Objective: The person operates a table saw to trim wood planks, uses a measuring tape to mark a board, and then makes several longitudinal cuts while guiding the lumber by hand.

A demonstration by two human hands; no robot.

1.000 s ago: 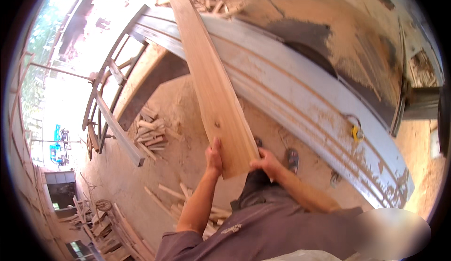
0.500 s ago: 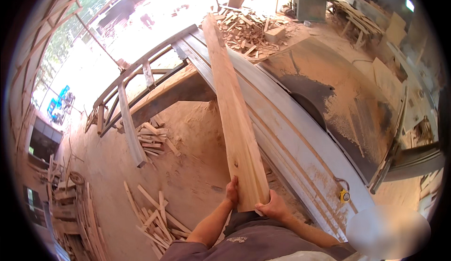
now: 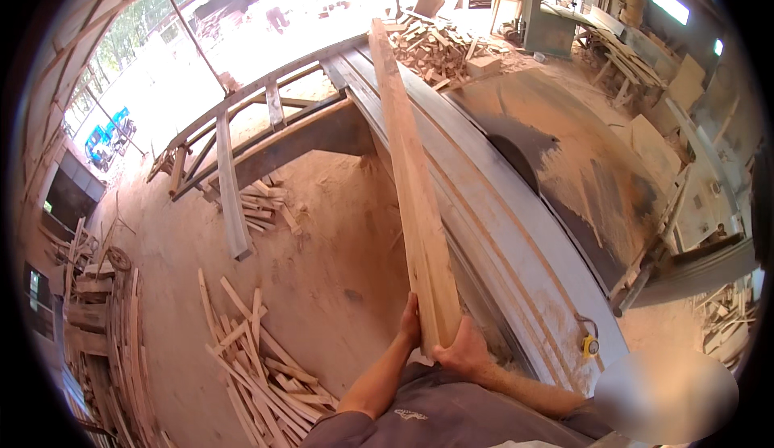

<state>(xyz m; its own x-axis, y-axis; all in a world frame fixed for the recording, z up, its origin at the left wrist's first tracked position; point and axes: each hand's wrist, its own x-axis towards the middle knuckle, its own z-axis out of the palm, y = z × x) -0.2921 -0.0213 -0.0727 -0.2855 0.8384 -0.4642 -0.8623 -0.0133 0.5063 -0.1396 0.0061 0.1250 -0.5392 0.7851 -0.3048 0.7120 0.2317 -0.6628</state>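
Observation:
A long wooden plank (image 3: 407, 158) stretches away from my body, its far end over the grey metal saw table (image 3: 492, 230). On the plank's left edge, near its close end, my left hand (image 3: 409, 321) is closed. My right hand (image 3: 463, 350) grips the near right corner, thumb toward the end. The board is tilted, so a broad face and a narrow edge both show. To the right of it, the dark curved edge of a saw blade (image 3: 516, 162) stands at a slot in the table.
A yellow tape measure (image 3: 590, 345) lies on the saw table's near right part. Loose wooden strips (image 3: 258, 359) are heaped on the floor at left. A metal side frame (image 3: 230, 182) juts out leftward. Offcuts (image 3: 435, 49) are piled beyond the table, and a sawdust-covered dark panel (image 3: 564, 158) lies right.
The plank has rolled about its length, turning its edge more into view. Both hands have turned with it, and the near end has shifted slightly. My view has swung a little.

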